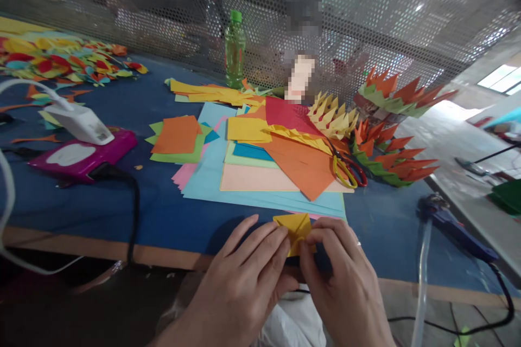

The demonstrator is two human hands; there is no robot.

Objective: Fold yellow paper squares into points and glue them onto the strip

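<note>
A small folded piece of yellow paper (296, 229) sits at the near edge of the blue table (122, 200). My left hand (248, 276) pinches its left side with fingertips pressed on the fold. My right hand (345, 276) grips its right side, thumb and fingers closed on the paper; a ring shows on one finger. Both hands hold the piece just above the table's wooden front edge.
Stacked coloured paper sheets (260, 173) lie just beyond the hands, with yellow-handled scissors (345, 171) on them. Folded spiky paper pieces (386, 146) stand right. A green bottle (235, 49), pink case (81, 157), white device (79, 122), blue glue gun (451, 225) and cables surround. A mesh screen backs the table.
</note>
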